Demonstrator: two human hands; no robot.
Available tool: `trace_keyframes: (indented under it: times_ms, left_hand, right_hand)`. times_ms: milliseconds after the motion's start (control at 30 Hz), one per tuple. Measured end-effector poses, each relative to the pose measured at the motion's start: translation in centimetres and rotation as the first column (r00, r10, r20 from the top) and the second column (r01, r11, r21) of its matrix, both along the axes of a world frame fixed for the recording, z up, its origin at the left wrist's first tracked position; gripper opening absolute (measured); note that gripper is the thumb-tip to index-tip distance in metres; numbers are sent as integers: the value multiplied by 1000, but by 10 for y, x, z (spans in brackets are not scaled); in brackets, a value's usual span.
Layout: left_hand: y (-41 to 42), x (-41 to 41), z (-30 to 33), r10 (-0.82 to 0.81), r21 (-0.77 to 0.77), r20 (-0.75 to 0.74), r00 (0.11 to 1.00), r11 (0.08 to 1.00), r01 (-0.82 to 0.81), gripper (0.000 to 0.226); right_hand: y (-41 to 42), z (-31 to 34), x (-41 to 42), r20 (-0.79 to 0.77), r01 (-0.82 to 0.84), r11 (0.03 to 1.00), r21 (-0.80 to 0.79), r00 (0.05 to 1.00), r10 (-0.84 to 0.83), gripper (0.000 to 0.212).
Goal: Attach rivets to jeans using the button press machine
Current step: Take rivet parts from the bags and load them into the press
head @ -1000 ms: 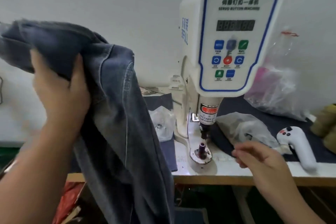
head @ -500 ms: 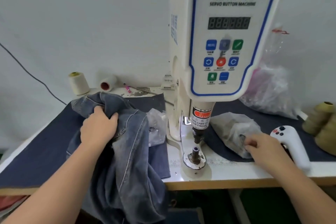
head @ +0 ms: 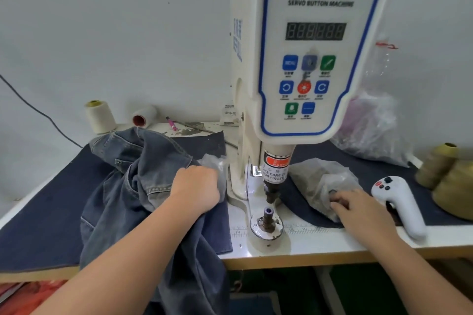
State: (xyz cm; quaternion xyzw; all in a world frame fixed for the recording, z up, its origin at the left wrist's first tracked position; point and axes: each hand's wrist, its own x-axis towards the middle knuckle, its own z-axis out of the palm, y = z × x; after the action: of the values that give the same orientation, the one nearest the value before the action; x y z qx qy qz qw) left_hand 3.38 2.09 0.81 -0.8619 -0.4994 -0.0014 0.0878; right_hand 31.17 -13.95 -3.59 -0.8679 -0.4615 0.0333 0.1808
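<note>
Resting now on the bench, the jeans (head: 133,186) lie bunched at about nine o'clock from the press post, one leg spilling over the front edge of the table (head: 320,245); a second ago they were held up in the air, well clear of the surface. The left hand (head: 198,190) has come down with them and grips the denim at its right-hand edge, fingers curled into the cloth, just beside a small clear bag (head: 216,166) at the machine's foot. The right hand (head: 358,208) has moved forward from the table edge to the clear plastic bag of rivets (head: 317,181) at about three o'clock from the post; its fingertips press into the plastic, though whether they have pinched a rivet I cannot tell. The two hands sit well apart, either side of the servo button machine (head: 307,59). The lower die (head: 268,215) stands bare, with nothing loaded and no cloth over it.

By my reading, the garment is parked within reach and the fetch for a rivet is under way. Pressing itself is not yet begun. A white handheld controller (head: 399,202) lies just right of the reaching hand.
</note>
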Motion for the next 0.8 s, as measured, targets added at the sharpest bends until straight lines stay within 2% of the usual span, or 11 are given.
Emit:
trace_keyframes:
  times_ms: [100,233,367,433,500,633,800]
  left_hand:
    - [6,11,-2,104,-101,-96,990,988,-113,26]
    - [14,16,-4,214,-230,-72,974,947,-225,31]
    - [23,10,-13,180,-113,-155,971,974,-198,28]
    - [25,9,-18,171,-88,-173,970,978,-188,27]
    - [25,10,-21,163,-63,-179,970,982,-177,26]
    - [25,6,-23,143,-5,-163,976,989,-146,25]
    - [21,2,-21,122,1,-89,988,992,-122,26]
  right_hand:
    - [0,-2,-2,3,36,999,40,999,-37,15]
    - [0,-8,-1,-39,83,989,123,996,-78,12]
    - [-4,-16,-6,-154,133,923,361,985,-82,15]
    - [-7,-19,-10,-114,109,886,450,991,-64,19]
    - [-8,-21,-12,-59,78,883,464,997,-57,22]
    - [-6,-21,-11,-67,98,890,446,995,-77,27]
    - [-7,-20,-16,24,56,906,420,997,-73,14]
